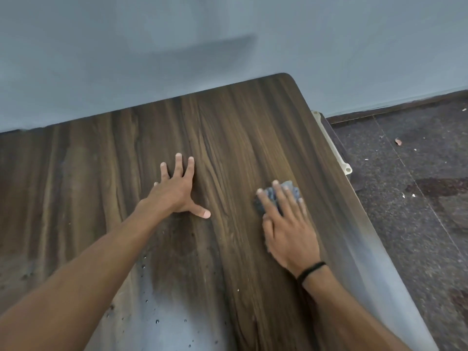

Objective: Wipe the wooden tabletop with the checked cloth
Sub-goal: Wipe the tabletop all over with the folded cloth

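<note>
The dark wooden tabletop (pixel 228 127) fills most of the view and runs up to a wall. My right hand (pixel 288 229) lies palm down near the table's right edge, pressing a bunched grey-blue checked cloth (pixel 272 196) flat under its fingers. Most of the cloth is hidden by the fingers. My left hand (pixel 177 191) rests flat on the bare wood near the middle, fingers spread, holding nothing. A black band sits on my right wrist.
A grey-blue wall (pixel 177 46) stands right behind the table. Small water drops (pixel 157 320) dot the near part of the top. A white bracket (pixel 336 148) sticks out under the right edge, above a dark speckled floor (pixel 410 198) with bits of litter.
</note>
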Available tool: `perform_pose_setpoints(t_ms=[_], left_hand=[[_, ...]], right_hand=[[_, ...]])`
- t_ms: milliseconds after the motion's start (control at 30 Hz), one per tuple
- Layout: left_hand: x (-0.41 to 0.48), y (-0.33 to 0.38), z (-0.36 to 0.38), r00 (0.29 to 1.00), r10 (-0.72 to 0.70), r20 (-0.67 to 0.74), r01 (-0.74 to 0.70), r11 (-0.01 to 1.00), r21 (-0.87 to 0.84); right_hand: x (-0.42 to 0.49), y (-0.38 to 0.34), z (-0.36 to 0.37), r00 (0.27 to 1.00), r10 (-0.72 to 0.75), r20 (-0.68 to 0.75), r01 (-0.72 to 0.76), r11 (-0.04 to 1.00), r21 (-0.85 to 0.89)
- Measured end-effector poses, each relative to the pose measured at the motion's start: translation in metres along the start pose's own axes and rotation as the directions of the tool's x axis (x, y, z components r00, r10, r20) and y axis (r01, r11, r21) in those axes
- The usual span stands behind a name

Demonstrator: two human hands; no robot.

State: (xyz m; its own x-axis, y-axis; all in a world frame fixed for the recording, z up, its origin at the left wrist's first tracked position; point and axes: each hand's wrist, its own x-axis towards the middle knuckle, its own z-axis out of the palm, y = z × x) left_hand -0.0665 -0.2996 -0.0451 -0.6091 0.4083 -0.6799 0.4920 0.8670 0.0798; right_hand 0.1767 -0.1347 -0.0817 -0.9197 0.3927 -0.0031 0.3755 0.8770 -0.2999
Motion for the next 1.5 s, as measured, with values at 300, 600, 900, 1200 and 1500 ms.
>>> perform_pose_setpoints(t_ms=[300, 600, 900, 1200, 1500], left_hand=[[-0.015, 0.004, 0.005, 0.997, -0.007, -0.077, 0.006, 1.000, -0.014], [-0.042, 0.026, 0.037, 1.000, -0.001, -0.025, 0.000, 1.000, -0.020], [-0.043, 0.026, 0.034, 1.000, -0.011, -0.006, 0.011, 1.000, -0.014], [-0.041, 0.025, 0.032, 1.000, -0.008, 0.025, 0.009, 1.000, -0.027], [-0.043, 0.029, 0.033, 0.999, -0.038, 0.012, 0.038, 0.999, -0.011]], right_hand=[[-0.022, -0.009, 0.004, 1.000, -0.007, -0.011, 0.007, 1.000, 0.005], [-0.030, -0.001, -0.005, 0.999, 0.047, -0.002, -0.047, 0.999, -0.014], [-0.042, -0.013, -0.002, 0.997, 0.071, -0.002, -0.071, 0.997, -0.039], [-0.057, -0.020, -0.001, 0.996, 0.092, 0.013, -0.091, 0.996, -0.013], [-0.063, -0.025, 0.002, 0.998, 0.064, 0.013, -0.064, 0.998, 0.006]])
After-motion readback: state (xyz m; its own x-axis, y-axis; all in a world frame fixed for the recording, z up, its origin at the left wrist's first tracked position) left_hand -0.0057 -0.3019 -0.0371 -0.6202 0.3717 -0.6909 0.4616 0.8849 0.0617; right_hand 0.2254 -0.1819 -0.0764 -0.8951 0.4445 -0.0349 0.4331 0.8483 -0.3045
